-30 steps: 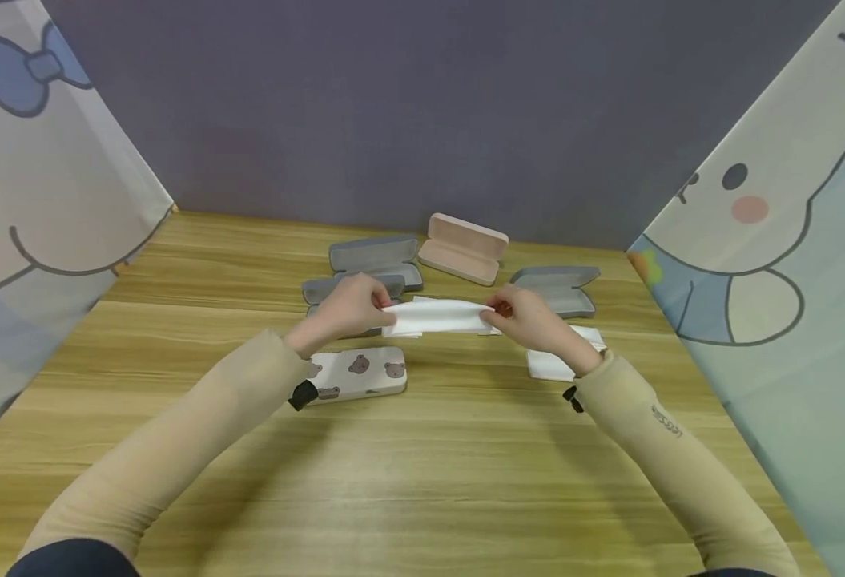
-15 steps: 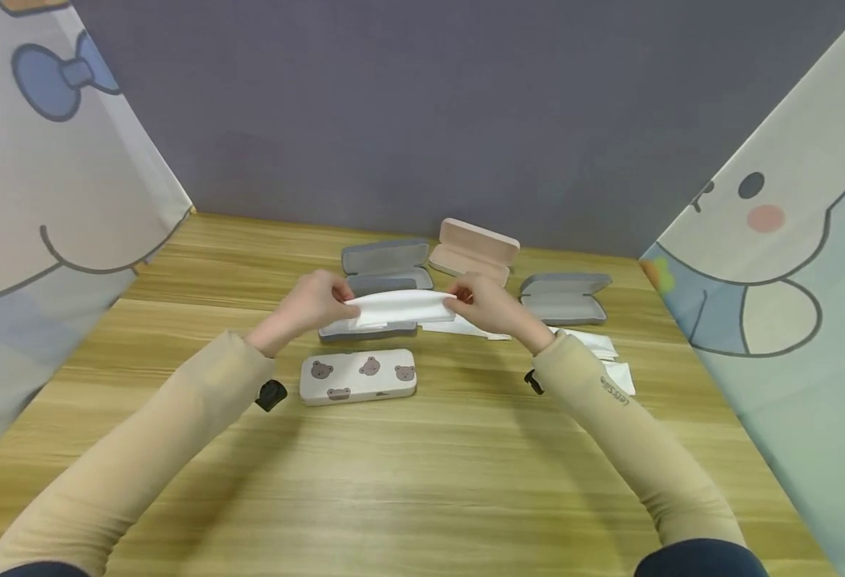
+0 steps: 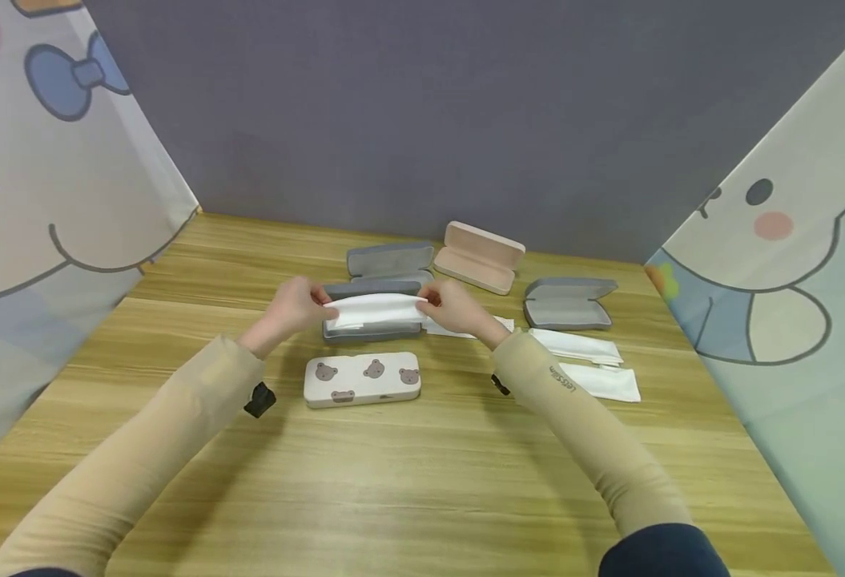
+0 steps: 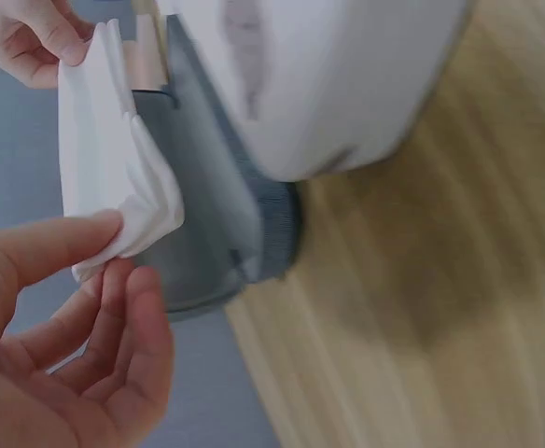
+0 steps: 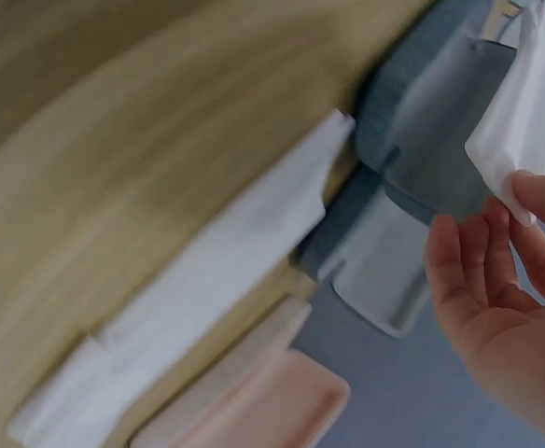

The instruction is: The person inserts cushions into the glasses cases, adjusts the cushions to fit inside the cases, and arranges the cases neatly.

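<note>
A folded white cloth is stretched lengthwise over an open grey glasses case. My left hand pinches its left end between thumb and fingers, and my right hand pinches the right end. In the left wrist view the cloth hangs in layered folds above the grey case, apart from its bottom. The right wrist view has the right-hand fingers at the cloth's corner, beside the same case. In the head view the cloth hides part of the case's interior.
A closed white glasses case with bears lies in front. Behind stand another open grey case and an open pink case. To the right are a third open grey case and folded white cloths, with another cloth beside my right hand.
Both hands have carried the cloth left and lowered it toward the nearer open grey case, keeping their pinch on both ends. The head view has shifted slightly.
</note>
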Available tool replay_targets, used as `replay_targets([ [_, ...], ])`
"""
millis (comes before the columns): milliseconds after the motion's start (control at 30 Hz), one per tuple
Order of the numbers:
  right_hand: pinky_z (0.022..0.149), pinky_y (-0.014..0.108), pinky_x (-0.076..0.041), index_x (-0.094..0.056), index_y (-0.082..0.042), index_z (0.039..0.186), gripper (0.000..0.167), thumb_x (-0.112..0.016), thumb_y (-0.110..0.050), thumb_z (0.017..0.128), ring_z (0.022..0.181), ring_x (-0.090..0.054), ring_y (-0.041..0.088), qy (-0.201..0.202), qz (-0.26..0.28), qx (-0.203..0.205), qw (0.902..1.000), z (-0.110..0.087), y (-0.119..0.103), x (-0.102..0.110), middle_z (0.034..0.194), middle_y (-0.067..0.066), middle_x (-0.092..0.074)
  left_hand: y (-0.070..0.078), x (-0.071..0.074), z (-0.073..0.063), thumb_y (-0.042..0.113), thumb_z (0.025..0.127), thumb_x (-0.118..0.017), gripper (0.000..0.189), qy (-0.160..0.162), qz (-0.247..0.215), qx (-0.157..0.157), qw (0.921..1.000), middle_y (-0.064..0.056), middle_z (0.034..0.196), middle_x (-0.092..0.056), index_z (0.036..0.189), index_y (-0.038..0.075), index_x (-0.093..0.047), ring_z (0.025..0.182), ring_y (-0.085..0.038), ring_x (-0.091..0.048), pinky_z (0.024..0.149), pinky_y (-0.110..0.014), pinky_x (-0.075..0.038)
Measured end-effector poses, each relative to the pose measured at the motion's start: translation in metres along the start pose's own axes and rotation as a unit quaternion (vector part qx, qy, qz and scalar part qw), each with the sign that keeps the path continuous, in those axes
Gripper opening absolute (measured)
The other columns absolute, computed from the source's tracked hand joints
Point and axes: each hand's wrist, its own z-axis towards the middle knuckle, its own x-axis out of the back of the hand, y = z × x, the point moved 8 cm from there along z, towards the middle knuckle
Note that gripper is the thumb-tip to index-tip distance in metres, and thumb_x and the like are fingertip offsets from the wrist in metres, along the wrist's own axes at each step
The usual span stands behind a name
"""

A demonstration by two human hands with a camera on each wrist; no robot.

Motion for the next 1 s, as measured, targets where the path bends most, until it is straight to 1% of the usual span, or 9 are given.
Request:
replay_targets([
  [100, 0.065, 0.022, -0.04, -0.067, 0.001, 0.099, 0.017, -0.059, -0.014, 0.094, 0.071, -0.05, 0.013, 0.004, -0.014, -0.01, 0.9998, 0.004, 0.003, -0.008, 0.081, 0.008, -0.062, -0.008, -0.001, 0.003, 0.014, 0.085, -0.069, 0.017, 0.018, -0.003, 0.004, 0.9998, -0.015, 0.091, -0.065, 0.088, -0.002, -0.066, 0.075, -0.02, -0.052, 0.062, -0.025, -0.042],
  [200, 0.064, 0.022, -0.04, -0.068, 0.001, 0.1, 0.018, -0.059, -0.014, 0.094, 0.07, -0.05, 0.014, 0.009, -0.032, -0.019, 0.9993, 0.006, 0.005, -0.014, 0.08, 0.008, -0.061, -0.014, -0.004, 0.007, 0.014, 0.084, -0.071, 0.017, 0.026, -0.007, 0.011, 0.9996, -0.015, 0.091, -0.066, 0.086, -0.002, -0.066, 0.072, -0.018, -0.052, 0.06, -0.024, -0.041],
  [300, 0.063, 0.022, -0.039, -0.067, 0.001, 0.101, 0.019, -0.058, -0.014, 0.094, 0.07, -0.049, 0.014, 0.008, -0.04, -0.027, 0.9988, 0.008, 0.009, -0.019, 0.079, 0.008, -0.06, -0.02, -0.007, 0.01, 0.015, 0.083, -0.072, 0.018, 0.023, -0.013, 0.023, 0.9994, -0.015, 0.091, -0.066, 0.087, -0.002, -0.067, 0.071, -0.017, -0.051, 0.059, -0.023, -0.04],
  [500, 0.062, 0.022, -0.038, -0.067, 0.001, 0.102, 0.019, -0.058, -0.014, 0.095, 0.068, -0.047, 0.014, 0.008, -0.047, -0.028, 0.9985, 0.012, 0.014, -0.026, 0.078, 0.008, -0.058, -0.03, -0.015, 0.013, 0.016, 0.084, -0.071, 0.02, 0.01, -0.021, 0.047, 0.9986, -0.013, 0.092, -0.065, 0.091, -0.003, -0.067, 0.075, -0.018, -0.051, 0.06, -0.023, -0.04],
  [600, 0.061, 0.023, -0.038, -0.067, 0.001, 0.102, 0.019, -0.057, -0.014, 0.095, 0.068, -0.047, 0.015, 0.011, -0.047, -0.031, 0.9984, 0.013, 0.017, -0.029, 0.078, 0.009, -0.058, -0.033, -0.018, 0.015, 0.015, 0.083, -0.071, 0.02, 0.012, -0.026, 0.047, 0.9985, -0.013, 0.09, -0.066, 0.09, -0.003, -0.067, 0.073, -0.017, -0.051, 0.059, -0.023, -0.04],
  [733, 0.062, 0.024, -0.041, -0.067, 0.001, 0.104, 0.021, -0.057, -0.014, 0.095, 0.068, -0.05, 0.015, 0.007, -0.047, -0.036, 0.9982, 0.014, 0.02, -0.035, 0.08, 0.01, -0.062, -0.036, -0.022, 0.016, 0.013, 0.081, -0.072, 0.015, 0.012, -0.033, 0.038, 0.9986, -0.007, 0.078, -0.062, 0.081, -0.001, -0.065, 0.066, -0.015, -0.048, 0.056, -0.023, -0.039],
  [833, 0.062, 0.022, -0.041, -0.067, 0.001, 0.106, 0.021, -0.057, -0.014, 0.095, 0.067, -0.05, 0.014, -0.004, -0.04, -0.046, 0.9981, 0.015, 0.023, -0.041, 0.081, 0.01, -0.063, -0.039, -0.025, 0.016, 0.012, 0.081, -0.072, 0.016, 0.011, -0.032, 0.039, 0.9987, -0.002, 0.071, -0.058, 0.075, 0.002, -0.062, 0.063, -0.013, -0.046, 0.055, -0.023, -0.038],
  [1000, 0.058, 0.021, -0.038, -0.066, 0.001, 0.109, 0.022, -0.057, -0.014, 0.095, 0.064, -0.047, 0.013, -0.006, -0.034, -0.061, 0.9976, 0.017, 0.026, -0.043, 0.077, 0.008, -0.06, -0.04, -0.024, 0.017, 0.014, 0.081, -0.073, 0.017, 0.022, -0.018, 0.037, 0.9989, -0.005, 0.074, -0.06, 0.074, 0.003, -0.062, 0.065, -0.014, -0.048, 0.057, -0.023, -0.038],
])
